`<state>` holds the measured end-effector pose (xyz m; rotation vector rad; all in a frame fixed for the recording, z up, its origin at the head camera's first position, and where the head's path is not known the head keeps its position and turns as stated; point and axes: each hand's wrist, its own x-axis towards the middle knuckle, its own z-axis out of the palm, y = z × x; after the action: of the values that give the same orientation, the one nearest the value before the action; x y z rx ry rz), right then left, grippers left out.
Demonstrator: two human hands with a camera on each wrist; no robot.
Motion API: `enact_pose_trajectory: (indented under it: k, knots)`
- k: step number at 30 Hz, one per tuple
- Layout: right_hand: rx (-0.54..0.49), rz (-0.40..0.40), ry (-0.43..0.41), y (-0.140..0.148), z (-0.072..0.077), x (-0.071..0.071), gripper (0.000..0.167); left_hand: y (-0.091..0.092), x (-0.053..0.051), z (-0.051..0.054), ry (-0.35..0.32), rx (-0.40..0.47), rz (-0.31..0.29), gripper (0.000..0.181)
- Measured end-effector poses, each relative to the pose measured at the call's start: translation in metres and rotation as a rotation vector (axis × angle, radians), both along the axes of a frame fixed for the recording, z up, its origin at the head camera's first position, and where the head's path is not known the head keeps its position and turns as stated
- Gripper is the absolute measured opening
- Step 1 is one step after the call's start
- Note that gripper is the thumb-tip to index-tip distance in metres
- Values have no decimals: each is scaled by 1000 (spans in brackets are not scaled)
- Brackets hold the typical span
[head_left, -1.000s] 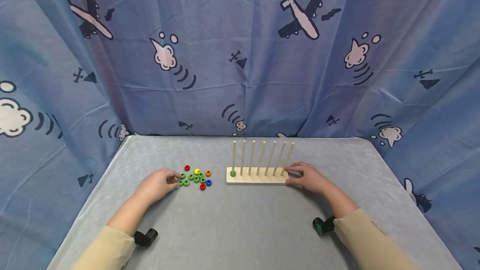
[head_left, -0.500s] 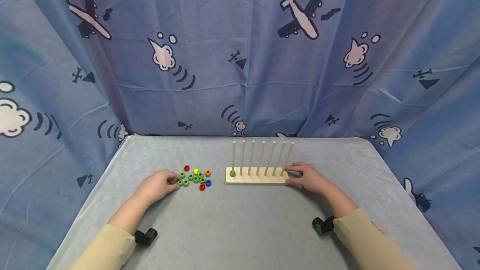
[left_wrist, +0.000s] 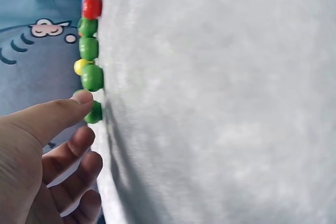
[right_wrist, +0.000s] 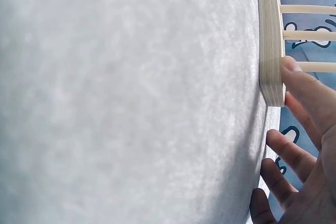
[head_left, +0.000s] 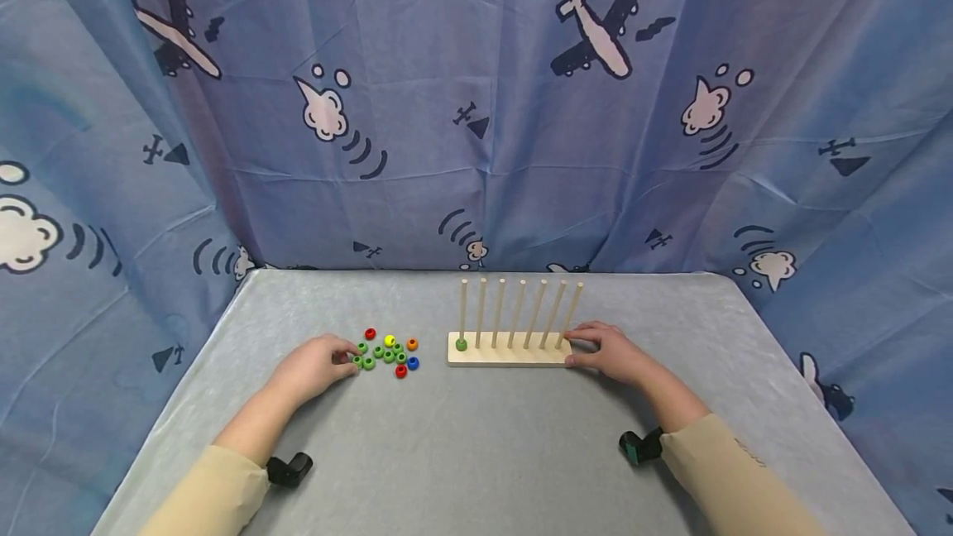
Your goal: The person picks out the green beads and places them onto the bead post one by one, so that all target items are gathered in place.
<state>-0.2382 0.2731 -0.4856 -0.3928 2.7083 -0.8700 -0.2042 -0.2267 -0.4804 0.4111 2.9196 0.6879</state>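
Observation:
My left hand point(head_left: 316, 366) lies at the left edge of a group of small beads, its thumb and index fingertip apart. Beside those fingertips are green beads point(head_left: 358, 362); the left wrist view has the thumb overlapping one green bead point(left_wrist: 95, 113). Whether it touches is hard to tell. My right hand point(head_left: 610, 351) holds the right end of a wooden peg board point(head_left: 514, 357), thumb at the front and index finger behind. Several upright pegs stand on the board. One green bead point(head_left: 462, 345) sits at the foot of its leftmost peg.
Red point(head_left: 371, 334), yellow point(head_left: 390, 341), orange point(head_left: 413, 344) and blue beads point(head_left: 413, 363) lie among the green ones, left of the board. A grey cloth covers the table point(head_left: 476, 445). A patterned blue curtain point(head_left: 417, 106) hangs behind it.

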Motion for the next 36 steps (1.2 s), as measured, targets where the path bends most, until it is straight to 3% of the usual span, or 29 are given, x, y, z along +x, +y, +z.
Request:
enact_pose_trajectory:
  k: [6, 15, 26, 36]
  knots:
    - [9, 1, 8, 0, 0, -1, 59, 1, 2, 10, 65, 27, -14, 23]
    - [16, 0, 9, -1, -2, -2, 59, 10, 2, 26, 75, 36, -14, 26]
    - [10, 0, 11, -1, -3, 0, 60, 31, 0, 49, 104, 98, -2, 28]
    - [11, 2, 21, 0, -1, 0, 59, 64, -5, 67, 163, 160, 2, 28]
